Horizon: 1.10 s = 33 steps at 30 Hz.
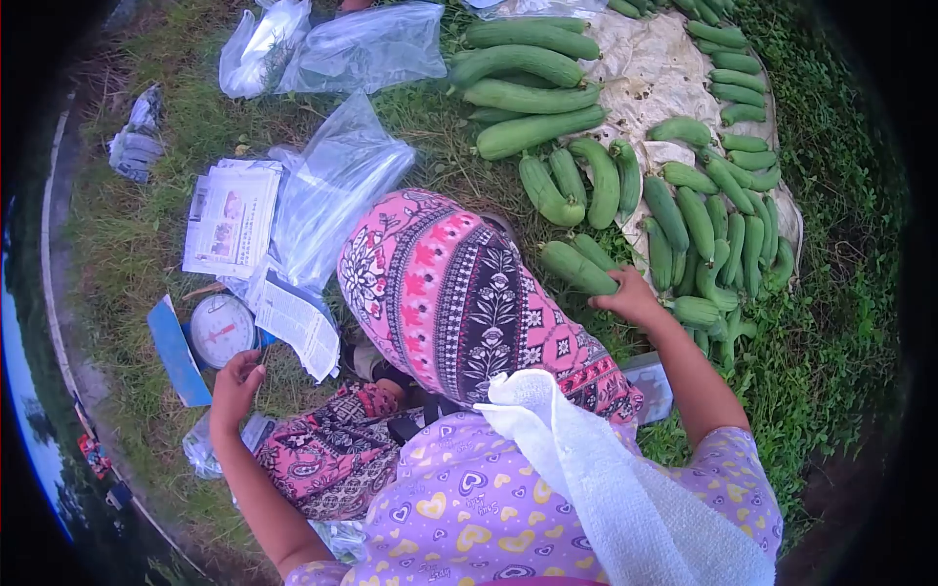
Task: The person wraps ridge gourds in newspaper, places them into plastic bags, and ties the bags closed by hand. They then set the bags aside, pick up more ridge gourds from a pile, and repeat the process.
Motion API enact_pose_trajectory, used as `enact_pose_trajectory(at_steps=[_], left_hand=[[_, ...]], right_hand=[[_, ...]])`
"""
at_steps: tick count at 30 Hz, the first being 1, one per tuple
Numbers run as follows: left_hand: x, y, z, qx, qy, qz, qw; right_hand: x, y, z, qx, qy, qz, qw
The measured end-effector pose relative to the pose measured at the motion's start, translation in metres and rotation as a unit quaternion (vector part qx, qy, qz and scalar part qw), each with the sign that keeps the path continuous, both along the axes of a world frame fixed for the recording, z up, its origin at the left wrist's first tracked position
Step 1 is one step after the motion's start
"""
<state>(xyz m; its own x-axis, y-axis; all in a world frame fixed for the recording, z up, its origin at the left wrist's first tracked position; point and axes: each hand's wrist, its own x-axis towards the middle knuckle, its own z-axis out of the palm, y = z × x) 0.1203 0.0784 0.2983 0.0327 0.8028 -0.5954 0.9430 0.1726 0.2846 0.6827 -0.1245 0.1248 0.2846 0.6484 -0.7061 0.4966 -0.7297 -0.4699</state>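
Note:
My right hand (630, 296) is closed on the end of a green gourd (578, 268) beside my knee, at the lower edge of the gourd rows. Another gourd (594, 252) lies just behind it. On the left, my left hand (237, 383) is held with fingers slightly curled and apart, nothing visible in it. It is just below a round dial scale (223, 330) with a blue body. A folded newspaper sheet (298, 325) lies against the scale's right side.
Many gourds (540, 134) lie in rows on a pale cloth (635, 83) and on grass. Clear plastic bags (342, 186) and stacked newspapers (232, 220) are at left. Gloves (137, 146) lie at far left. A small box (649, 387) sits beside my right thigh. Green plants border the right.

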Motion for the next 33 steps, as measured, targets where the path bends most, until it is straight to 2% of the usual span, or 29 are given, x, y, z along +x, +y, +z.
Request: enact_pose_trajectory(at_steps=[2, 5, 10, 12, 15, 20, 22, 24, 27, 33], left_hand=[[-0.002, 0.000, -0.001, 0.005, 0.000, -0.004, 1.000], [-0.001, -0.001, 0.000, 0.009, -0.006, -0.001, 1.000], [0.000, -0.003, 0.004, 0.034, 0.000, -0.026, 0.999], [-0.004, -0.002, 0.002, 0.039, -0.011, -0.003, 0.999], [-0.001, -0.003, 0.006, 0.044, -0.015, 0.006, 0.999], [0.006, -0.001, 0.018, 0.056, -0.021, 0.000, 0.998], [0.002, -0.001, 0.020, 0.064, -0.024, 0.001, 0.998], [-0.002, -0.004, 0.019, 0.072, -0.022, 0.000, 0.997], [-0.001, -0.006, 0.024, 0.073, -0.018, -0.005, 0.997], [0.004, 0.000, 0.038, 0.067, -0.015, -0.020, 0.997]], right_hand=[[0.002, 0.008, 0.022, 0.014, 0.147, -0.073, 0.986], [-0.001, 0.025, 0.021, 0.061, 0.284, -0.150, 0.945], [-0.015, 0.083, 0.027, 0.113, 0.379, -0.263, 0.880], [-0.018, 0.107, 0.023, 0.142, 0.405, -0.293, 0.855], [-0.022, 0.142, 0.011, 0.177, 0.403, -0.290, 0.850], [-0.043, 0.180, -0.025, 0.230, 0.273, -0.180, 0.917], [-0.036, 0.181, -0.099, 0.241, 0.083, -0.105, 0.961], [-0.048, 0.163, -0.085, 0.260, -0.087, -0.081, 0.958], [-0.048, 0.135, -0.056, 0.272, -0.160, -0.073, 0.946], [-0.008, 0.096, -0.068, 0.240, -0.242, -0.117, 0.933]])
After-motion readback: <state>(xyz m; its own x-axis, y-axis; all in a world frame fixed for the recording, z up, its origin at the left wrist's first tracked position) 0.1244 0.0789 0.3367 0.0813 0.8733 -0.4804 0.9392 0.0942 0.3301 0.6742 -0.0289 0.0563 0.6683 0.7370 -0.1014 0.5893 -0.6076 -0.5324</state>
